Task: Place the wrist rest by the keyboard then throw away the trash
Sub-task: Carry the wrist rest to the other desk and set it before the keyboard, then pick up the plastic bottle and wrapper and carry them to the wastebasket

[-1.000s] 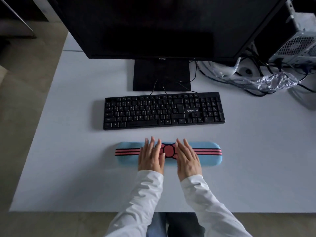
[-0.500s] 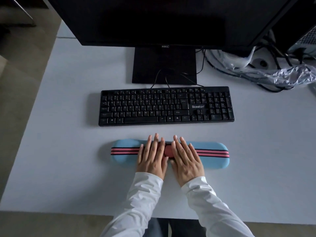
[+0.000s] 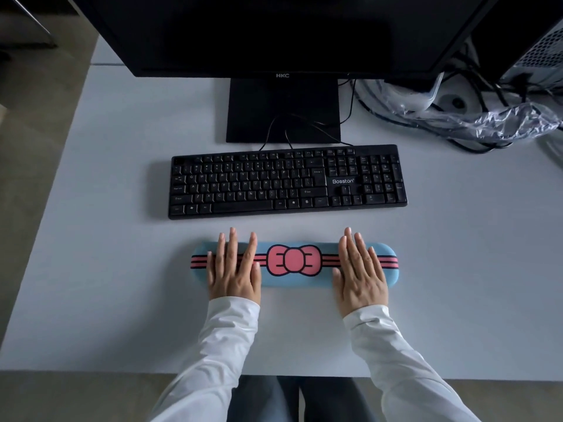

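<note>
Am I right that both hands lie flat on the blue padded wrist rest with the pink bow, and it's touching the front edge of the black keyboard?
Not quite. The head view shows a strip of bare white desk between the blue padded wrist rest and the black keyboard; they are apart. The left hand and right hand do lie flat on it.

The wrist rest [image 3: 292, 277] is light blue, crossed along its length by pink stripes edged in black, with a pink bow outlined in black at its middle. The keyboard [image 3: 288, 181] is black with pale lettering on the keys and a white "Bosston" mark. The monitor [image 3: 274, 32] is black with grey "HKC" letters on its lower bezel. The tabletop [image 3: 122, 208] is a plain pale grey-white. Both sleeves [image 3: 225, 339] are white. The crumpled plastic wrap [image 3: 499, 123] at the far right is clear and shiny, lying among black cables [image 3: 475, 144].
</note>
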{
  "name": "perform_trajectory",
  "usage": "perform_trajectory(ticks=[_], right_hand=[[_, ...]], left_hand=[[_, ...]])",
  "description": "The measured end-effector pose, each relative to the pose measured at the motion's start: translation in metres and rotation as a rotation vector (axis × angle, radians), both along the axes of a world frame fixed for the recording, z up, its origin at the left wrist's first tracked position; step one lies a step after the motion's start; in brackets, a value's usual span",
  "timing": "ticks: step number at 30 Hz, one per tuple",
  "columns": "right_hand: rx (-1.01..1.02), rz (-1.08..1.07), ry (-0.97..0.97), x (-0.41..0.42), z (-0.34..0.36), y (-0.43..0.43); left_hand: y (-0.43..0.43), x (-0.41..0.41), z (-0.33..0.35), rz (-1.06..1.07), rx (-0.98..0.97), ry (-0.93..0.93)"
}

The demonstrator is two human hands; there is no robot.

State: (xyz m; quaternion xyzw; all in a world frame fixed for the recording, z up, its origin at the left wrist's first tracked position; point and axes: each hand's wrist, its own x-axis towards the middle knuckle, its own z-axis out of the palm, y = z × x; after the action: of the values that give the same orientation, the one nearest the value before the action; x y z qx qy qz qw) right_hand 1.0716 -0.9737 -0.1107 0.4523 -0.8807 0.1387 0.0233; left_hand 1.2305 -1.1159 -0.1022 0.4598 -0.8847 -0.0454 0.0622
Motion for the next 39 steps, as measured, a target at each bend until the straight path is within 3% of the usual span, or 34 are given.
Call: perform_trajectory(ticks=[8, 13, 21, 30, 39], right_hand=[[0.105, -0.131, -0.061, -0.018, 0.009, 0.015], [0.087, -0.271, -0.166, -0.022, 0.012, 0.022], [0.098, -0.548, -0.417, -0.041, 0.033, 0.038], [-0.331, -0.975, -0.657, -0.044, 0.063, 0.086], [-0.584, -1.127, -0.781, -0.075, 0.11, 0.191]], left_hand=[[-0.016, 0.019, 0.0, 0.126, 0.033, 0.023], [-0.021, 0.034, 0.008, 0.338, 0.208, 0.115], [-0.035, 0.047, 0.024, 0.458, 0.359, 0.138], [-0.023, 0.017, 0.048, 0.436, 0.401, 0.294], [0.089, -0.086, 0.08, 0.219, 0.477, 0.346]])
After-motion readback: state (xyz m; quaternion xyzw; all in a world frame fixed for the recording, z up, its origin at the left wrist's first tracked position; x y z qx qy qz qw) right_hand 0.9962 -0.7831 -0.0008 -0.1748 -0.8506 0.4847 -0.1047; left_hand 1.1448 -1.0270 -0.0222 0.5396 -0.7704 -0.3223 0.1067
